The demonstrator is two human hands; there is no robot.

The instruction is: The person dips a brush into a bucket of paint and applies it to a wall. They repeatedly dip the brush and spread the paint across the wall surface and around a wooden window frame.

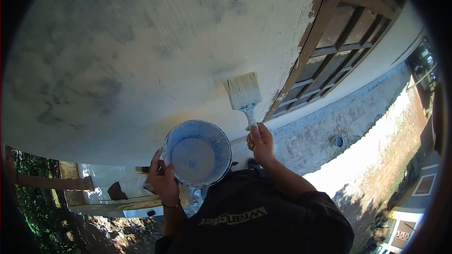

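Note:
My right hand is closed round the handle of a wide paintbrush. Its pale bristles point up and overlap the wall, which is whitish with streaks and dark patches. A round bucket with a paint-stained rim is in my left hand, gripped at its left side with the fingers at the rim. Pale greyish-white paint lies inside, and blue smears mark the inner wall.
A brown wooden window with several panes is set in the wall to the right of the brush. Below it runs a grey concrete strip with a small round container on it. A tiled ledge is at lower left.

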